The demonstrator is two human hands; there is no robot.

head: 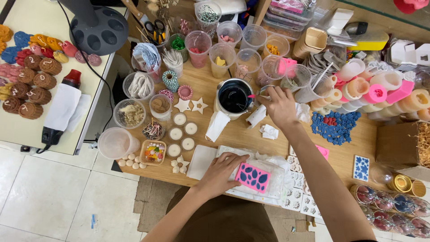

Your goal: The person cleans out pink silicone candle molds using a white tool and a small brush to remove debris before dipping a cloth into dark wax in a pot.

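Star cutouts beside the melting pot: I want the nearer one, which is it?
The right star cutout; the left star cutout lies farther from the melting pot.

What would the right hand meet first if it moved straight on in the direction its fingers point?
Probably the metal pot of dark liquid: the right hand points up-left at its rim, fingertips already close to it, though depth is unclear.

Bright, even light; edges bowed
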